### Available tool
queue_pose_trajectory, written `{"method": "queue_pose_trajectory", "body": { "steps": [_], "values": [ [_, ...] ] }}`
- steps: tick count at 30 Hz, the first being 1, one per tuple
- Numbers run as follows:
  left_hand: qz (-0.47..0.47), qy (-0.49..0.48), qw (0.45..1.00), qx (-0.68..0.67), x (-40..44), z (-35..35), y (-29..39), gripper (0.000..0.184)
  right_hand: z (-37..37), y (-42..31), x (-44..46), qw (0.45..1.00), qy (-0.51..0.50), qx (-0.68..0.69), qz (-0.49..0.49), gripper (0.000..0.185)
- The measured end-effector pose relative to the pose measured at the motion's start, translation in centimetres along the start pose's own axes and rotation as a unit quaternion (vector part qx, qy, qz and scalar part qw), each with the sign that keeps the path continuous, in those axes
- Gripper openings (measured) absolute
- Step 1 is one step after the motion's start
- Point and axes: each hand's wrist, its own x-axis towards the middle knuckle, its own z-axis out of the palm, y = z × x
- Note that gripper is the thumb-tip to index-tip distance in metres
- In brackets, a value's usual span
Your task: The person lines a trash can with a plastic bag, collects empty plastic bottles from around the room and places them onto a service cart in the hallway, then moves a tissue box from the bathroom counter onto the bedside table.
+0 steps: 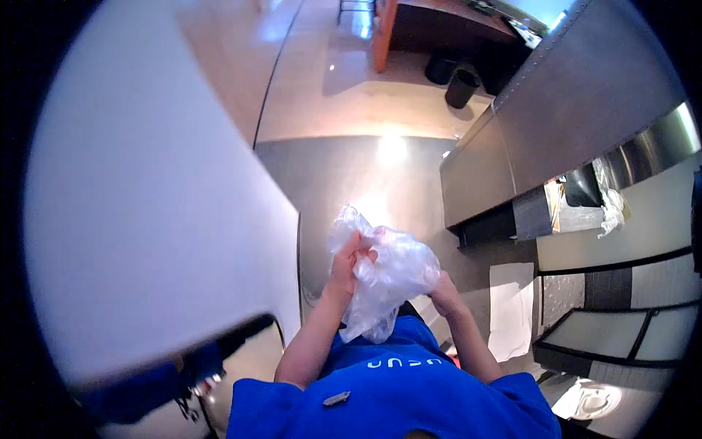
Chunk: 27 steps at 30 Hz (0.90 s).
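Note:
A crumpled, see-through plastic bag (398,267) hangs between my two hands, just in front of the blue shirt. My left hand (352,262) grips its left side, fingers closed on the gathered film, with a bunched end sticking up above them. At the bag's right edge, my right hand (443,290) is closed on the film, its fingertips partly covered by the plastic. The lower part of the bag droops toward my waist. Whether anything is inside it, I cannot tell.
A tall white panel (168,190) stands close on my left. To the right is a metal-faced counter (504,154) with a shelf holding plastic and papers. A white mat (510,307) lies on the floor near a toilet (591,399). Ahead, a black bin (462,88) stands by a desk.

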Motion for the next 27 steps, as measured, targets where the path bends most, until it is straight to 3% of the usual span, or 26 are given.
{"method": "queue_pose_trajectory", "body": {
  "steps": [1,2,3,5,6,7,9,10,11,13,14,15,17,18,19,21,22,24,25,27],
  "values": [
    [-0.016,-0.068,0.998,-0.013,3.9,2.1,2.0,0.030,-0.7,-2.7,3.6,0.988,0.034,0.141,0.042,0.027],
    [-0.003,0.000,1.000,-0.026,7.9,3.6,3.8,0.031,-1.4,-5.3,7.2,0.953,0.079,0.281,0.073,0.033],
    [-0.017,-0.005,1.000,-0.021,11.8,3.6,5.8,0.031,-2.4,-6.7,11.3,0.951,0.090,0.289,0.066,0.033],
    [0.007,0.060,0.998,0.033,19.4,2.3,10.5,0.031,-5.6,-8.0,21.0,0.881,0.099,0.461,-0.035,0.041],
    [-0.005,0.100,0.995,-0.004,23.8,1.8,12.9,0.027,-8.3,-9.0,26.2,0.860,0.074,0.498,-0.089,0.034],
    [-0.015,0.145,0.989,-0.039,27.5,1.9,15.2,0.023,-11.1,-10.8,30.9,0.858,0.072,0.493,-0.126,0.031],
    [-0.029,0.006,0.995,-0.098,34.0,-0.2,18.6,0.021,-15.2,-17.4,38.6,0.829,0.116,0.526,-0.148,0.026],
    [-0.008,0.159,0.987,-0.006,36.0,2.5,20.2,0.022,-16.7,-20.5,41.9,0.825,0.159,0.526,-0.132,0.025],
    [-0.034,0.190,0.981,0.008,39.0,3.6,22.1,0.023,-18.0,-24.4,45.1,0.865,0.120,0.470,-0.133,0.024],
    [-0.001,0.223,0.965,0.140,53.4,6.8,27.3,0.025,-23.7,-31.7,60.5,0.876,0.096,0.454,-0.133,0.028],
    [0.040,0.190,0.976,0.096,63.8,3.6,29.8,0.029,-26.8,-35.3,69.8,0.873,0.088,0.457,-0.142,0.029],
    [0.055,0.187,0.974,0.113,70.7,4.6,31.2,0.035,-29.0,-37.0,77.3,0.871,0.081,0.460,-0.152,0.030],
    [0.057,0.082,0.994,0.049,71.5,-4.0,29.4,0.052,-27.8,-33.8,78.6,0.875,0.119,0.442,-0.161,0.030],
    [-0.006,0.066,0.996,0.060,70.1,-6.5,29.9,0.068,-25.7,-33.3,77.1,0.871,0.174,0.429,-0.165,0.030],
    [0.008,0.041,0.995,0.087,70.7,-3.9,31.3,0.069,-24.1,-35.4,77.9,0.872,0.175,0.427,-0.164,0.030],
    [-0.029,0.103,0.972,0.209,75.8,4.0,37.2,0.048,-22.2,-42.7,82.3,0.876,0.243,0.387,-0.154,0.029],
    [-0.047,0.100,0.972,0.210,79.8,7.2,40.5,0.048,-22.4,-46.1,85.1,0.879,0.236,0.384,-0.153,0.028],
    [-0.059,0.063,0.924,0.374,88.6,11.4,45.6,0.037,-23.3,-50.2,91.3,0.858,0.289,0.393,-0.161,0.027],
    [-0.075,0.057,0.923,0.373,92.1,11.3,46.9,0.037,-23.8,-51.2,93.6,0.840,0.324,0.400,-0.169,0.026],
    [-0.084,0.196,0.936,0.280,99.6,9.4,46.7,0.029,-27.0,-51.5,96.8,0.822,0.387,0.388,-0.152,0.019]
  ]
}}
